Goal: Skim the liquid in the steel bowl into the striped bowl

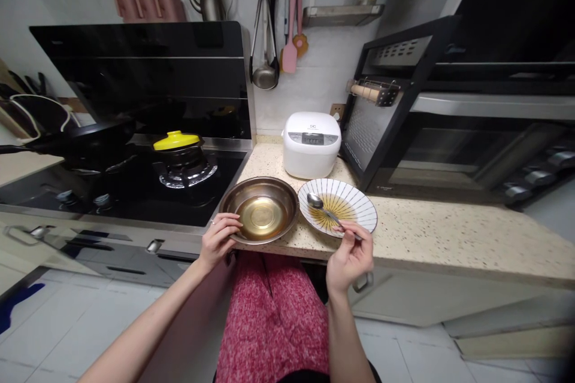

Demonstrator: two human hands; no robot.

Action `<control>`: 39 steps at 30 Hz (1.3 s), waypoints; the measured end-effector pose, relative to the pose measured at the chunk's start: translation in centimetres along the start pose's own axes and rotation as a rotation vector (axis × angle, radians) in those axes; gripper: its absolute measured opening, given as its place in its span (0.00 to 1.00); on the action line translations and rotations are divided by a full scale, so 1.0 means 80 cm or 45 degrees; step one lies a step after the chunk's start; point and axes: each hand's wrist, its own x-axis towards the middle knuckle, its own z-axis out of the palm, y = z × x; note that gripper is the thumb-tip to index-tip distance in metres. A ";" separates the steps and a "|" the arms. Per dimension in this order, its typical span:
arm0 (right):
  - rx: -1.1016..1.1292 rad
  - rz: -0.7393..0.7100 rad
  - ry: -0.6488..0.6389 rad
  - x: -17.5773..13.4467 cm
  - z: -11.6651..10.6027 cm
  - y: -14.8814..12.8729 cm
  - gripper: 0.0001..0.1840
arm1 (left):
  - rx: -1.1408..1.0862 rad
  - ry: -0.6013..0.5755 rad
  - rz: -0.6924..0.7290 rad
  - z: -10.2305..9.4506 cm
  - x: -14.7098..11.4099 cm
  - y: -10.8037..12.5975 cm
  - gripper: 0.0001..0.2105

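Observation:
My left hand [220, 238] grips the near-left rim of a wide stainless steel bowl [287, 224], fingers over the edge and thumb out of clear sight. Amber liquid covers the bowl's bottom. Between the thumb and fingers of my right hand [350, 254] is the handle of a metal spoon [315, 201]. The spoon's head is over the left part of a white plate [362, 198] with dark radiating lines; whether it touches the liquid I cannot tell. Yellowish liquid pools in the plate's middle. Bowl and plate stand side by side near the counter's front edge.
Behind the plate is a white rice cooker [311, 149]. A dark oven [476, 149] stands at the right on the speckled counter [431, 230]. Leftward, the gas stove holds a yellow-lidded pot [176, 142] and a black wok [96, 140]. Utensils hang on the wall, including a ladle [265, 76].

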 end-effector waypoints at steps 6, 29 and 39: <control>-0.183 -0.388 -0.163 0.001 -0.005 0.005 0.07 | 0.003 -0.001 0.004 0.000 0.000 -0.001 0.06; -0.067 -0.486 -0.308 0.002 -0.007 0.002 0.08 | -0.020 -0.017 -0.010 0.001 -0.005 -0.005 0.07; 0.184 -0.222 -0.353 -0.025 0.005 -0.014 0.08 | -0.016 -0.034 -0.049 0.000 -0.005 -0.004 0.07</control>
